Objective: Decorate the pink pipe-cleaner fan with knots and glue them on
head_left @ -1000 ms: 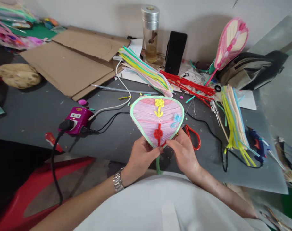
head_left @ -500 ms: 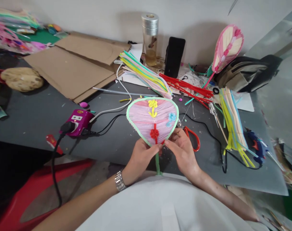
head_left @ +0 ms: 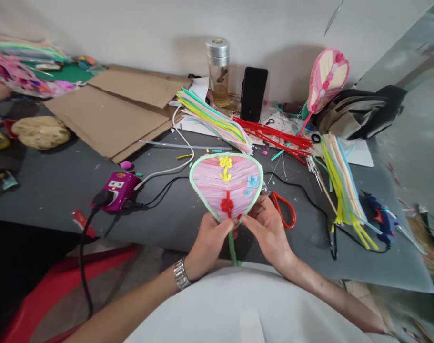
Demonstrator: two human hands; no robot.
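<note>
A pink hand fan [head_left: 227, 183] with a pale green rim, a green stem and yellow, blue and red knot ornaments stands upright over the grey table's near edge. My left hand [head_left: 208, 240], with a metal watch on its wrist, pinches the fan's lower left rim beside the red knot. My right hand [head_left: 268, 228] pinches the lower right rim, its thumb close to the red knot. Both hands have their fingers closed on the fan.
Red-handled scissors [head_left: 284, 209] lie just behind my right hand. A magenta power strip [head_left: 117, 184] with cables sits left. Bundles of coloured sticks [head_left: 341, 183], a blue glue gun [head_left: 379, 212], a bottle [head_left: 218, 71], a black phone [head_left: 253, 93], cardboard [head_left: 109, 109] and a second fan [head_left: 326, 81] fill the table.
The view has tilted up a little, so everything sits lower in frame. The fan and both hands have drifted slightly left; the grip looks the same.
</note>
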